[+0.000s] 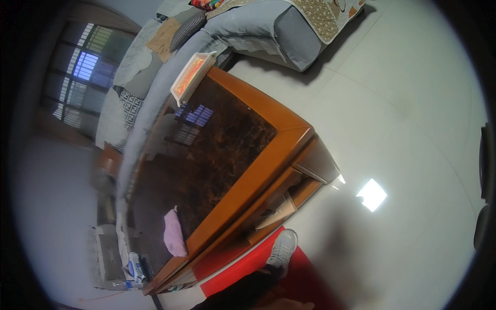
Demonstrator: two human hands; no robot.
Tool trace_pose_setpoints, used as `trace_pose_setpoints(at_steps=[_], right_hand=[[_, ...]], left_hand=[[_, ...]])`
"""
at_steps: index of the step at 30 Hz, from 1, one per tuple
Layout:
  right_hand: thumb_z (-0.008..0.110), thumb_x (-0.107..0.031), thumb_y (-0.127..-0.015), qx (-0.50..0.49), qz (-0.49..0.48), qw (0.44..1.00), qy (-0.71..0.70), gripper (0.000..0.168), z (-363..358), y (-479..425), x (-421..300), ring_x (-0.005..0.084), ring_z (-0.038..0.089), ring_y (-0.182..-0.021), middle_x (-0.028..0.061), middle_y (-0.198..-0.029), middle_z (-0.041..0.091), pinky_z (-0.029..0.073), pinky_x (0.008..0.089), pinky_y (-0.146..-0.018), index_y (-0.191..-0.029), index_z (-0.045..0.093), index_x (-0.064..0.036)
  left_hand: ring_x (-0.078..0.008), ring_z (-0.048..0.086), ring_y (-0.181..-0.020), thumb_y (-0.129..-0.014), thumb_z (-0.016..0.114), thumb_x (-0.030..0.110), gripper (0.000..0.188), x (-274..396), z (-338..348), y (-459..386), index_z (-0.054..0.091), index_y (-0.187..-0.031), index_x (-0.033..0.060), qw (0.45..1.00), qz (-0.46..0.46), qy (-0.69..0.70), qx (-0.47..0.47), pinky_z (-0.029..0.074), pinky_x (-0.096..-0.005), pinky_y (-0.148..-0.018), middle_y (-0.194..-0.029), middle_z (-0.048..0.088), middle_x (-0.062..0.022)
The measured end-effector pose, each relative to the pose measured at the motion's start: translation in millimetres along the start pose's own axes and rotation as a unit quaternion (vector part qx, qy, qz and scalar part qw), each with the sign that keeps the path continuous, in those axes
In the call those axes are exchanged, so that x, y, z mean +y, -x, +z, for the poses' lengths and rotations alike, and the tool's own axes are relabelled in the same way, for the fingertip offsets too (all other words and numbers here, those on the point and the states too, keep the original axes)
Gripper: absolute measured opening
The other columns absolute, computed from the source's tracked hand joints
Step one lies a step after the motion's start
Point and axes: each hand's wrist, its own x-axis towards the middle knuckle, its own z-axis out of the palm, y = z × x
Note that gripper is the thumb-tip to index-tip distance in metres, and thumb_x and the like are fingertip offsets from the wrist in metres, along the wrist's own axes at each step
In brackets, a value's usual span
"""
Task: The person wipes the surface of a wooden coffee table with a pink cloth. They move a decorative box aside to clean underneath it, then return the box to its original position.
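Note:
Part of a bare hand [288, 303] shows at the bottom edge, beside a dark-clothed leg [240, 288]; which hand it is, its fingers and anything in it cannot be told. No second hand can be made out. A grey laced shoe [284, 248] rests on a red mat [248, 263]. Before me stands a coffee table with an orange-brown wooden rim [248, 170] and a dark, glossy marbled top. On it lie a folded pink cloth [174, 234] near the close edge and a pale rectangular tray [193, 75] with an orange-red inside at the far corner.
A grey sofa [248, 23] with cushions [188, 31] curves along the table's far side. A packet [136, 266] and a clear plastic bottle [126, 285] are at lower left. The table's open shelf [279, 213] holds a light-coloured flat thing. Pale glossy floor tiles [407, 116] extend to the right.

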Motion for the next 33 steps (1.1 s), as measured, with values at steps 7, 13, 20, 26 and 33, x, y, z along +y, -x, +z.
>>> trace_pose_setpoints(at_steps=[7, 13, 20, 26, 33], right_hand=[[0.047, -0.017, -0.1, 0.062, 0.025, 0.997, 0.03, 0.049, 10.3, -19.8, -8.9, 0.0227, 0.057, -0.095, 0.0191, -0.119, 0.054, 0.05, 0.0304, -0.081, -0.143, 0.033, 0.001], [0.053, -0.024, -0.095, 0.061, -0.102, 0.922, 0.368, 0.052, -33.6, -49.8, 45.7, 0.04, 0.039, -0.127, 0.0266, -0.137, 0.042, 0.03, 0.0447, -0.109, -0.136, 0.042, 0.005], [0.07, -0.024, -0.082, 0.033, -0.288, 0.801, 0.524, 0.049, 24.7, -17.1, 46.8, 0.0339, 0.058, -0.1, 0.0178, -0.111, 0.06, 0.042, 0.0477, -0.096, -0.123, 0.055, -0.003], [0.05, -0.026, -0.098, 0.028, 0.031, 0.923, 0.383, 0.045, 19.9, 128.2, -166.3, 0.0366, 0.042, -0.127, 0.0238, -0.136, 0.046, 0.033, 0.0438, -0.108, -0.135, 0.048, -0.001], [0.048, -0.027, -0.099, 0.094, 0.092, 0.823, 0.553, 0.044, -52.5, 168.8, -299.3, 0.0351, 0.048, -0.122, 0.0218, -0.131, 0.051, 0.037, 0.0421, -0.105, -0.135, 0.048, -0.001]], left_hand=[[-0.0379, 0.062, -0.097, -0.102, 0.033, 0.026, 0.038, 4.9, -27.0, -12.1, 0.057, -0.117, 0.0016, 0.959, -0.124, 0.154, -0.201, 0.047, -0.0438, -0.087, -0.103, 0.065, -0.0221], [-0.0417, 0.063, -0.084, -0.098, 0.039, 0.014, 0.022, 25.5, -15.7, -42.1, 0.052, -0.111, 0.002, 0.961, -0.167, 0.1, -0.197, 0.048, -0.0513, -0.077, -0.089, 0.064, -0.0246], [-0.0264, 0.061, -0.1, -0.098, 0.049, 0.021, 0.025, -22.4, 46.7, -19.7, 0.06, -0.116, 0.0074, 0.993, -0.087, 0.057, -0.048, 0.049, -0.0384, -0.09, -0.108, 0.064, -0.0131], [-0.0351, 0.058, -0.105, -0.092, 0.048, 0.02, 0.029, 32.5, -47.8, 70.5, 0.059, -0.113, 0.0032, 0.978, -0.129, 0.109, -0.121, 0.046, -0.0441, -0.093, -0.109, 0.062, -0.0197], [-0.0355, 0.06, -0.104, -0.088, 0.055, 0.024, 0.032, 35.7, -186.8, 219.1, 0.061, -0.109, 0.0006, 0.969, -0.104, 0.197, 0.107, 0.048, -0.0459, -0.091, -0.111, 0.063, -0.0205]])
